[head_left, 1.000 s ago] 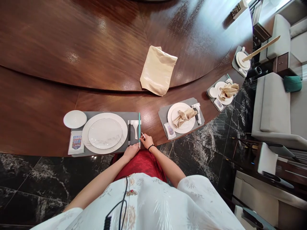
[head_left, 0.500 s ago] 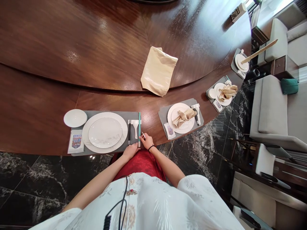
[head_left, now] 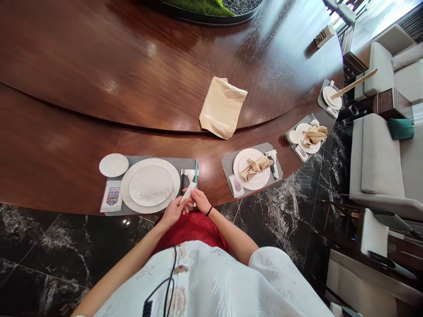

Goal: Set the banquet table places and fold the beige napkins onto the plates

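Observation:
A slim white strip (head_left: 188, 193), perhaps a paper packet, is pinched between my two hands above the front edge of the place setting. My left hand (head_left: 175, 211) grips its lower end, fingers closed. On its right side my right hand (head_left: 201, 201) also has its fingers closed on it. Just beyond lie a white spoon (head_left: 189, 175), dark chopsticks (head_left: 183, 178) and a green-topped stick (head_left: 196, 169), partly hidden by the strip and hands. To the left, a marbled plate (head_left: 151, 182) rests on a larger white plate (head_left: 127, 193), all on a grey placemat (head_left: 139, 159).
A small white dish (head_left: 114, 165) and a printed packet (head_left: 112, 197) sit at the setting's left. A folded beige napkin (head_left: 223, 108) lies across the turntable edge. Rightward, more settings carry folded napkins (head_left: 255, 168). A planter (head_left: 211, 18) stands at the far side.
Both hands have lifted off the cutlery at the placemat's right edge and come together. The white strip, earlier just a sliver by the right hand, now shows between both hands.

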Available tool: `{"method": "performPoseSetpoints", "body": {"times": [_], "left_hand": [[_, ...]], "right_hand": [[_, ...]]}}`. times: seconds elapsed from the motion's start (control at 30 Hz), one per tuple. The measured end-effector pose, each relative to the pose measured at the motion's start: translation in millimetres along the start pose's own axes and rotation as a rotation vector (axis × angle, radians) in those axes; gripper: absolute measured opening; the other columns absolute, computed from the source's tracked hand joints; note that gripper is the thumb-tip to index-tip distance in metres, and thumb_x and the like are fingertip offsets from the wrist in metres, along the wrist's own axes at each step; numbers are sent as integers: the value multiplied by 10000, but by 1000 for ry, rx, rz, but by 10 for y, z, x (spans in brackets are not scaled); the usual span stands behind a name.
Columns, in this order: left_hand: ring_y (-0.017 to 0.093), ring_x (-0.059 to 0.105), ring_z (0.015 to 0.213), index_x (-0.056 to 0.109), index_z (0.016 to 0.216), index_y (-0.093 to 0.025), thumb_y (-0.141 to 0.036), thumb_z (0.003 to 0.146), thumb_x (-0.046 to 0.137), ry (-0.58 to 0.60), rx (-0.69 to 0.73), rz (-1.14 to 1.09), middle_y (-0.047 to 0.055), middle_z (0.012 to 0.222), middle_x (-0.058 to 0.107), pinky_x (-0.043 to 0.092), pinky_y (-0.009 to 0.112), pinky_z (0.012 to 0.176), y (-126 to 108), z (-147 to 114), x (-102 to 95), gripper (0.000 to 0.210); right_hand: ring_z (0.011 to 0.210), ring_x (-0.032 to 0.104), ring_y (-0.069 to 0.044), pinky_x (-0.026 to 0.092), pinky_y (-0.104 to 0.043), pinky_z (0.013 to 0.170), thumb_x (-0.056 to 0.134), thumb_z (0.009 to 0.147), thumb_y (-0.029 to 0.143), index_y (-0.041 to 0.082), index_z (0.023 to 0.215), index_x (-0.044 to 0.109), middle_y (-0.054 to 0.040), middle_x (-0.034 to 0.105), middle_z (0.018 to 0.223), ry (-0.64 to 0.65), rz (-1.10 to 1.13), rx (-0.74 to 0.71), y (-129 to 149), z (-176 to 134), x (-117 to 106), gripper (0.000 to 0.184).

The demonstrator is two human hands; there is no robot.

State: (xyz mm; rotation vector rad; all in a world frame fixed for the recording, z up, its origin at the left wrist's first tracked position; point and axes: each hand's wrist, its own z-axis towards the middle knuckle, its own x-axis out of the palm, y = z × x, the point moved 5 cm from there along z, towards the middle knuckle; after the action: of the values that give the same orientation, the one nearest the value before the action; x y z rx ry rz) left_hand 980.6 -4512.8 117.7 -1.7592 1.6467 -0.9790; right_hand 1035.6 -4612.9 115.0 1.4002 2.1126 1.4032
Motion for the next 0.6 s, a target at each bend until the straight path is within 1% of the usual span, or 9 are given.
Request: {"method": "performPoseSetpoints", "body": {"times": [0.1, 0.13, 0.2, 0.23, 0.27, 0.33, 0.4, 0.5, 0.6], "left_hand": [[104, 540, 543, 593, 952, -117, -612, 832, 468, 29, -4, -20, 78, 799, 683, 423, 238, 517, 43, -16, -24, 525], [111, 559, 562, 591, 961, -117, -626, 828, 457, 53, -32, -23, 93, 835, 689, 437, 239, 524, 75, -20, -44, 543], [132, 598, 611, 578, 1002, -119, -668, 814, 427, 59, -109, 2, 124, 926, 689, 482, 256, 549, 139, -30, -152, 600], [141, 611, 634, 574, 1020, -122, -687, 809, 406, 25, -137, 37, 132, 961, 684, 506, 270, 566, 156, -38, -251, 626], [149, 620, 656, 572, 1035, -128, -699, 806, 386, -36, -148, 84, 134, 987, 678, 528, 285, 585, 156, -50, -380, 642], [159, 629, 694, 571, 1055, -145, -705, 809, 361, -195, -130, 169, 125, 1021, 666, 556, 310, 616, 120, -90, -684, 646], [165, 634, 704, 574, 1047, -151, -698, 818, 340, -310, -111, 206, 117, 1017, 661, 567, 319, 619, 85, -151, -961, 638], [163, 633, 698, 571, 1045, -147, -679, 830, 337, -372, -112, 226, 112, 1008, 659, 570, 314, 601, 90, -245, -1227, 620], [168, 634, 716, 572, 1051, -150, -668, 837, 341, -382, -118, 239, 112, 1024, 660, 565, 299, 582, 138, -322, -1313, 606]], "right_hand": [[543, 439, -88, 393, -225, 549, 587, 797, 557, 176, 1093, 639, 39, 494, 630, 40, -25, -44, -7, -2, -15, 485], [552, 442, -87, 387, -222, 552, 608, 788, 536, 163, 1053, 660, 34, 517, 635, 23, -65, -49, -37, 7, -49, 460], [553, 443, -87, 372, -215, 547, 621, 784, 508, 142, 942, 694, 29, 542, 622, -71, -194, -39, -132, 42, -159, 406], [553, 443, -88, 363, -212, 545, 633, 778, 492, 137, 865, 704, 29, 544, 604, -126, -298, -21, -192, 66, -220, 372], [553, 447, -89, 355, -211, 546, 652, 767, 469, 138, 787, 703, 29, 546, 585, -175, -429, 8, -258, 94, -275, 336], [575, 475, -96, 346, -212, 560, 701, 737, 417, 152, 669, 686, 21, 571, 576, -239, -720, 93, -396, 159, -349, 274], [642, 535, -116, 356, -215, 590, 735, 714, 391, 174, 660, 689, 1, 637, 641, -255, -951, 194, -531, 226, -363, 228], [743, 604, -144, 389, -221, 637, 727, 732, 387, 207, 756, 708, -26, 701, 760, -264, -1082, 329, -696, 305, -314, 183], [793, 633, -160, 417, -235, 677, 688, 773, 355, 206, 831, 699, -59, 717, 843, -282, -1113, 380, -784, 331, -250, 160]]}}
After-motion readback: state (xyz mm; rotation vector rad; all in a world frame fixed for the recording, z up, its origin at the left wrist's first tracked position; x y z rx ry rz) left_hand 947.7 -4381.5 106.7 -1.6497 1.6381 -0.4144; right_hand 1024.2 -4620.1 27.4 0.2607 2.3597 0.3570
